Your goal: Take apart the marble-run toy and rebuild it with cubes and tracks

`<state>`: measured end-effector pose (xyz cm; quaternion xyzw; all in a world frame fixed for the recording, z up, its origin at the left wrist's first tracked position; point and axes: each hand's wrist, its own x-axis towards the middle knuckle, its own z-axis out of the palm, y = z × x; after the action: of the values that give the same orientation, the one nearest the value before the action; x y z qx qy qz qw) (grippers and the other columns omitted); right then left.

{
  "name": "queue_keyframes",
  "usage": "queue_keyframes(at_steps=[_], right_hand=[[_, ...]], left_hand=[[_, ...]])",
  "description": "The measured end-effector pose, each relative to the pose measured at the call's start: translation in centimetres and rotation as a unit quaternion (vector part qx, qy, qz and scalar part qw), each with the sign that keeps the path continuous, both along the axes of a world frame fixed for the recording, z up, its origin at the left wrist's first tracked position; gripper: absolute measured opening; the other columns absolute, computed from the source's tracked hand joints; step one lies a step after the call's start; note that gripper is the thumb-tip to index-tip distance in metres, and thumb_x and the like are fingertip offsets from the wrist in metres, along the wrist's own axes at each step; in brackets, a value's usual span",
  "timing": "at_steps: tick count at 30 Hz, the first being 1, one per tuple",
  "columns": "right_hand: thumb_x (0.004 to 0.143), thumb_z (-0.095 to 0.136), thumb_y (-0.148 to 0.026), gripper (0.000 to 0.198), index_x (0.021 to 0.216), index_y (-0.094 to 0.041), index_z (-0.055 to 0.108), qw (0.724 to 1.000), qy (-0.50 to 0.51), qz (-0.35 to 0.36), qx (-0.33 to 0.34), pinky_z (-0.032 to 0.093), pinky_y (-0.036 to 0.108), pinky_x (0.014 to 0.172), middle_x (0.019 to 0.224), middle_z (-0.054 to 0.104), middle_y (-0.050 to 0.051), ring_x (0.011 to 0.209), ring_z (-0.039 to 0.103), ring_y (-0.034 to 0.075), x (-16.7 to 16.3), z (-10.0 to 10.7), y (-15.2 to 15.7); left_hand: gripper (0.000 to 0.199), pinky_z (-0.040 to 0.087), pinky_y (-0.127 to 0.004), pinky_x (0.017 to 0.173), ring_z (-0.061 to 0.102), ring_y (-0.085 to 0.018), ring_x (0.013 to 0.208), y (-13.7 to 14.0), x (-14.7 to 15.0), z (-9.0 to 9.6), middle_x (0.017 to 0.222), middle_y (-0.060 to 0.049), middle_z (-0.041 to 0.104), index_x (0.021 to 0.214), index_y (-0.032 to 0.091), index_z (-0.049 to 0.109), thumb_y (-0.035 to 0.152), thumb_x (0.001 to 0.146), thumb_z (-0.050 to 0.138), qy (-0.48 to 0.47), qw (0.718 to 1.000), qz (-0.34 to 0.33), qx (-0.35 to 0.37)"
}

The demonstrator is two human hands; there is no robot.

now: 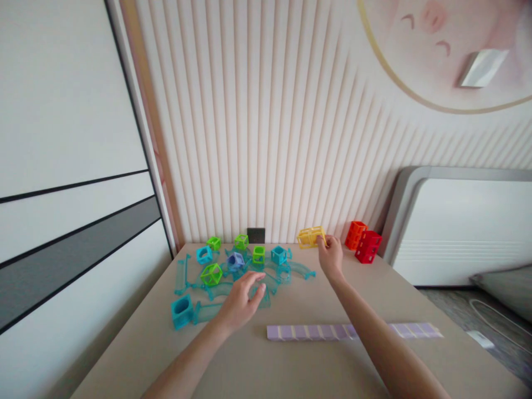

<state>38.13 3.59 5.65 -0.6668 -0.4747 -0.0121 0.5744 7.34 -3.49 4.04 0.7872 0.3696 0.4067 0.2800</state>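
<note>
My right hand pinches the near end of a yellow openwork block, which lies on its side toward the back of the table. Whether the block touches the tabletop I cannot tell. My left hand holds nothing, its fingers apart, over the near edge of the teal see-through track pieces. Around those pieces sit several green cube frames, blue cubes and a periwinkle cube. To the right of my right hand stand an orange block and a red block.
A long strip of purple pieces lies across the table, partly under my right forearm. A small black panel stands at the back against the ribbed wall. A bed's headboard rises on the right, a white cabinet on the left.
</note>
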Motion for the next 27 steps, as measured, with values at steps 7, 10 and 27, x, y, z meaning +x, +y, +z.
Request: queue_keyframes(at_steps=[7, 10, 27], right_hand=[[0.093, 0.054, -0.037, 0.025, 0.074, -0.024, 0.044, 0.947, 0.102, 0.283, 0.110, 0.050, 0.032, 0.081, 0.108, 0.057, 0.007, 0.099, 0.058, 0.021, -11.8, -2.3, -6.9], [0.094, 0.057, -0.033, 0.013, 0.088, -0.024, 0.050, 0.914, 0.093, 0.382, 0.097, 0.049, 0.038, 0.092, 0.116, 0.057, 0.008, 0.110, 0.057, 0.023, -13.0, -2.6, -8.8], [0.081, 0.072, -0.059, 0.053, 0.116, -0.027, 0.049, 0.856, 0.312, 0.410, -0.049, 0.057, 0.032, 0.065, 0.113, 0.067, 0.006, 0.072, 0.067, 0.017, -13.7, -3.2, -9.0]], left_hand=[[0.068, 0.054, -0.043, 0.096, 0.066, -0.030, 0.115, -0.2, 0.6, -0.7, 0.126, -0.014, 0.069, 0.135, 0.018, 0.057, 0.069, 0.091, 0.048, -0.276, 0.918, -0.112, -0.261], [0.058, 0.052, -0.042, 0.101, 0.062, -0.031, 0.122, -0.6, 0.5, -0.7, 0.129, -0.012, 0.068, 0.128, 0.019, 0.061, 0.059, 0.086, 0.065, -0.288, 0.921, -0.087, -0.246], [0.042, 0.057, -0.040, 0.092, 0.064, -0.028, 0.113, -0.7, 0.2, -2.3, 0.125, -0.011, 0.060, 0.123, 0.021, 0.057, 0.050, 0.093, 0.059, -0.251, 0.962, 0.013, -0.108]])
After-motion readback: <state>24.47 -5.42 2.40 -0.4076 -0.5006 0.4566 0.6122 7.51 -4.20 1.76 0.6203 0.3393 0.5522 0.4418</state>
